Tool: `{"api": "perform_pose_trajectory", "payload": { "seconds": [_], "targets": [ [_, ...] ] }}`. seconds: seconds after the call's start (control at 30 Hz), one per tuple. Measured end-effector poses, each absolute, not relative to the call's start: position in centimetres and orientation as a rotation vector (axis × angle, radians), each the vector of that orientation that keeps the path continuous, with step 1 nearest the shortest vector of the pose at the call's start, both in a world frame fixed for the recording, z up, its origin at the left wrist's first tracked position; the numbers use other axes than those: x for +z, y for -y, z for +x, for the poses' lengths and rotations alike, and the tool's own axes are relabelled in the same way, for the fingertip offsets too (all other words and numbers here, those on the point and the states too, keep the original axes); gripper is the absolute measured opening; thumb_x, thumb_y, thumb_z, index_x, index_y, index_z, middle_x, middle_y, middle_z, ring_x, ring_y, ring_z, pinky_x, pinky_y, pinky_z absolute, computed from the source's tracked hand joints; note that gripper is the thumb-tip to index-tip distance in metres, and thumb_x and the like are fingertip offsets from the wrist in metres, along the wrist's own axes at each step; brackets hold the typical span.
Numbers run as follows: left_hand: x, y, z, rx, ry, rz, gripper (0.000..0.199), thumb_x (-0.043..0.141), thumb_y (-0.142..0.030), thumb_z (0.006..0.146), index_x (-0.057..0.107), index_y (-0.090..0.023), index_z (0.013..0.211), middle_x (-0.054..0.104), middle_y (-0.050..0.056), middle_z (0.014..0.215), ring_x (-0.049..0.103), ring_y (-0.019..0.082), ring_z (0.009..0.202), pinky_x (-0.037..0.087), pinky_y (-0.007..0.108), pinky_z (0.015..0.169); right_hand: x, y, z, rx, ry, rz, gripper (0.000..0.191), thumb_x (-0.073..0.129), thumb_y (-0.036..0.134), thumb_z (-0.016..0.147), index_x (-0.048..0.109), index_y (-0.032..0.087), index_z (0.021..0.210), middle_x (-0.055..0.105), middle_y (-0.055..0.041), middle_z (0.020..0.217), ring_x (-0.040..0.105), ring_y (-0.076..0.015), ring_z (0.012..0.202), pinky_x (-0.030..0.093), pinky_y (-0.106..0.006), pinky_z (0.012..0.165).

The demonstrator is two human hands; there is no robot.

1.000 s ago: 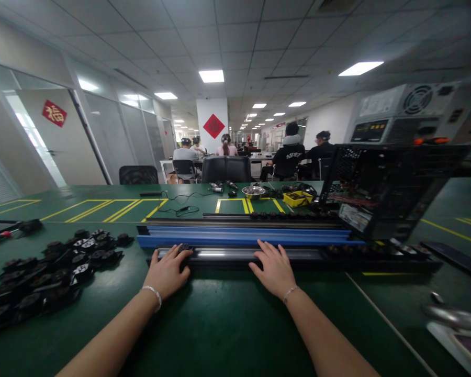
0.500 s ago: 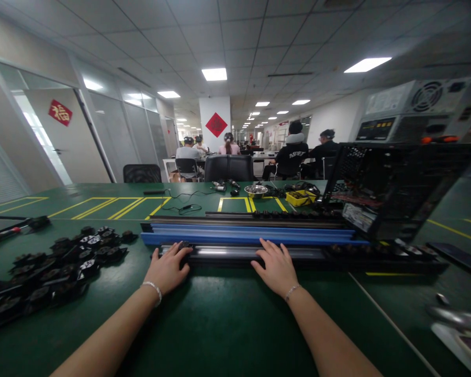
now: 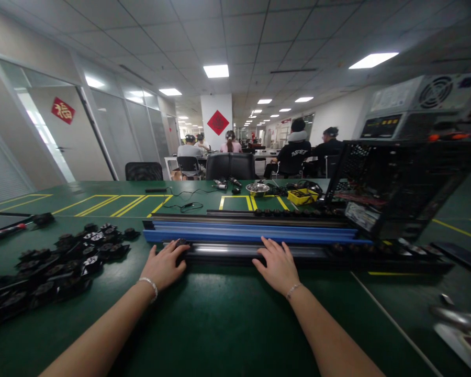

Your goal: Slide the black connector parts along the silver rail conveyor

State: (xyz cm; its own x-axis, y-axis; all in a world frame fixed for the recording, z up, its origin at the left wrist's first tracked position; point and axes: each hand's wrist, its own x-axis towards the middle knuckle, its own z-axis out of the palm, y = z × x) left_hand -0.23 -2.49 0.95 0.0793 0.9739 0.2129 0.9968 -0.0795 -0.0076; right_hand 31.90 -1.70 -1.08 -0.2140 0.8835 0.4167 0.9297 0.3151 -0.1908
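A long dark rail with a shiny top (image 3: 227, 250) lies crosswise on the green table, in front of a blue rail (image 3: 251, 233). At its left end my left hand (image 3: 165, 266) rests with fingers apart, its fingertips at a small black part (image 3: 182, 243). Farther right, my right hand (image 3: 277, 264) lies spread over the same rail, its fingertips near the blue one. Several black parts (image 3: 345, 251) sit in a row along the rail's right portion.
Many black parts (image 3: 66, 262) are piled at left, near a red-handled tool (image 3: 6, 231). Behind the rails are a metal bowl (image 3: 257, 189) and a yellow tray (image 3: 301, 197). An open computer case (image 3: 400, 188) stands at right. People (image 3: 298, 152) sit beyond the table.
My left hand has shifted slightly left along the rail. My right hand keeps its place on the rail. The whole view has moved a little.
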Motion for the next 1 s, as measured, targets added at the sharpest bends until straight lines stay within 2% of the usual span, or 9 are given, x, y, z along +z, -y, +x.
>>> {"api": "perform_pose_trajectory", "payload": {
  "seconds": [0.37,0.7,1.0],
  "targets": [
    [1.2,2.4,-1.7,-0.200,2.028,-2.187,0.044,0.036,-0.035,0.078,0.046,-0.033,0.121,0.043,0.005,0.135,0.034,0.022,0.127,0.013,0.056,0.103,-1.0,1.7,31.9,-0.136,2.141,-1.602,0.033,0.042,0.047,0.081,0.061,0.025,0.097,0.040,-0.0029,0.137,0.033,-0.0222,0.125,0.013,-0.046,0.104],
    [1.0,2.5,-2.5,-0.190,2.040,-2.151,0.045,0.034,-0.036,0.079,0.045,-0.032,0.122,0.043,0.007,0.135,0.034,0.021,0.127,0.016,0.056,0.102,-0.8,1.9,31.9,-0.132,2.145,-1.613,0.032,0.043,0.046,0.081,0.061,0.025,0.096,0.040,-0.0027,0.136,0.033,-0.0218,0.124,0.014,-0.046,0.104],
    [1.1,2.3,-3.6,-0.195,2.126,-2.136,0.044,0.035,-0.037,0.078,0.047,-0.033,0.120,0.041,0.003,0.137,0.030,0.021,0.129,0.020,0.052,0.102,-1.0,1.7,31.9,-0.144,2.139,-1.607,0.031,0.043,0.046,0.081,0.062,0.025,0.096,0.041,-0.0027,0.136,0.033,-0.0218,0.124,0.014,-0.046,0.104]
  ]
}}
